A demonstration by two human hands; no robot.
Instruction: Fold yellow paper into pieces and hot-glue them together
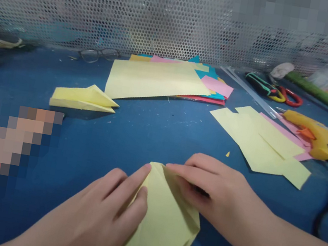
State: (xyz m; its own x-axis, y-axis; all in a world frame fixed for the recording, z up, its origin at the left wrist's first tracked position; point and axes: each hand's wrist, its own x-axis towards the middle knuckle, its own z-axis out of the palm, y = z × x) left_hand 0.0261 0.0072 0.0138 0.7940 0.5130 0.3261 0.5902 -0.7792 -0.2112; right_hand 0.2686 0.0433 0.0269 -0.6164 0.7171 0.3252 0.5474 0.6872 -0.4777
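Paper (168, 212), pale yellow and partly folded, lies at the near centre of the blue table (162, 135), between both hands. Left hand (109, 206): index fingertip and thumb rest along its left side. Right hand (213, 186): fingertips touch its right edge near the narrow far end. I cannot tell whether either set of fingers pinches or only presses. Progress: the far end is narrowed by slanted folds; the lower right edge stands loose, so I judge flattening there as remaining work. A folded yellow piece (74, 95) lies apart, further left. Surface: I note a large sheet (155, 80) over coloured papers (217, 85), and offcuts (246, 139) beside a glue gun (316, 134). Room: a perforated screen (168, 23) bounds the far side.
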